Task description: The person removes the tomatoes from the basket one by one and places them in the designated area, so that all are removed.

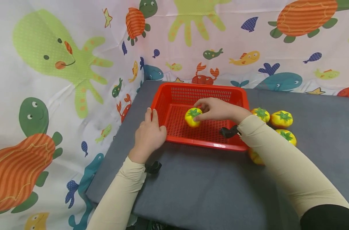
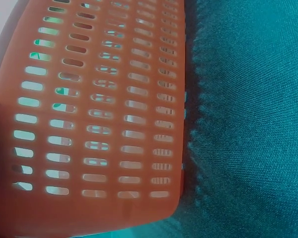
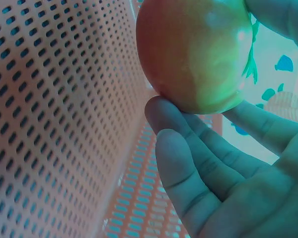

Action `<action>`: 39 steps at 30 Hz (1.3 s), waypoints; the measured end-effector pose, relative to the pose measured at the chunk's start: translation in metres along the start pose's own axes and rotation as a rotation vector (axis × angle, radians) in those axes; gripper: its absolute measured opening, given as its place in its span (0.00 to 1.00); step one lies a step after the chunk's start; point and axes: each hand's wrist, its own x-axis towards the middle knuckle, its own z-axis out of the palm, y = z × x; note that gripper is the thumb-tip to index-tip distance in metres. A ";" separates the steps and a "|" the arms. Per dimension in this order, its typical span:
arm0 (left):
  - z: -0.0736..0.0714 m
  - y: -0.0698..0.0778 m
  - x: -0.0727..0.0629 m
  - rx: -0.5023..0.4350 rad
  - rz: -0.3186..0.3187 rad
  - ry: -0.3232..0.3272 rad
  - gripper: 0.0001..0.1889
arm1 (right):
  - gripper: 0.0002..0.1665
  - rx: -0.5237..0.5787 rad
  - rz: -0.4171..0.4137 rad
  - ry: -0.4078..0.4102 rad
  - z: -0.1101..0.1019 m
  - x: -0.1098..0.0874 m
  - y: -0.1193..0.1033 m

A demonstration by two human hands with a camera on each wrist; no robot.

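Note:
A yellow tomato (image 1: 193,117) with a green leafy top is held by my right hand (image 1: 216,109) over the inside of a red plastic basket (image 1: 206,144). In the right wrist view, the fingers (image 3: 175,161) touch the underside of the tomato (image 3: 193,54), and another digit reaches its top. My left hand (image 1: 149,137) lies at the basket's left rim, index and middle fingers looking straight against it; its other fingers are hidden. The left wrist view shows only the slotted basket wall (image 2: 97,121) and the cloth, not the hand itself.
Right of the basket, several more yellow tomatoes (image 1: 281,119) sit on the grey cloth-covered table (image 1: 203,185), some partly behind the right sleeve. A curtain (image 1: 174,35) printed with sea animals hangs behind and to the left of the table.

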 end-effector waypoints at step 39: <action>-0.002 0.001 0.000 -0.021 0.035 -0.030 0.43 | 0.35 0.000 0.122 0.196 -0.044 -0.165 0.043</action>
